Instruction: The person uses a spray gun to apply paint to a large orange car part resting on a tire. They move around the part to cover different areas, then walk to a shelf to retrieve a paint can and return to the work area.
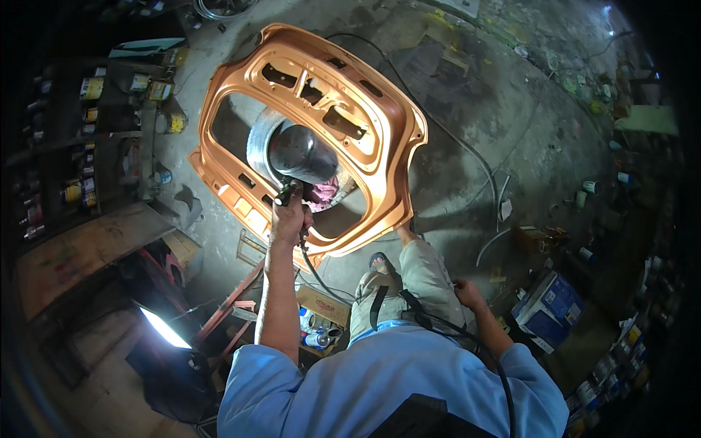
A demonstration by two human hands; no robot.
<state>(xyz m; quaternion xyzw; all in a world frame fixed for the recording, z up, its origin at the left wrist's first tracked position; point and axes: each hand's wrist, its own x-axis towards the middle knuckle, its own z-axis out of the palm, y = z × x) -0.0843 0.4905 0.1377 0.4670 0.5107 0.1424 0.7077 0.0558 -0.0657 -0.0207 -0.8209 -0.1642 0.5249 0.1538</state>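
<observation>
My left hand [290, 217] is closed around a dark spray gun [285, 194], and a hose [314, 269] trails down from its grip. Beyond it lies a copper-orange car tailgate [380, 164] with a large window opening and several smaller cutouts. The gun is over the lower part of that opening. Through the opening I see a grey metal drum [259, 142], a shiny silver cylinder [303, 155] and pink cloth [321, 193]. Whether the cylinder belongs to the gun, I cannot tell. My right hand [469, 293] hangs beside my right thigh, its fingers mostly hidden.
Cans fill dark shelves [109, 139] on the left. A bright lamp [164, 327] and a reddish metal stand [232, 299] are at lower left. Near my legs sits a carton [321, 305] with cans. A blue box [549, 310] stands at right; a hose [467, 146] crosses the floor.
</observation>
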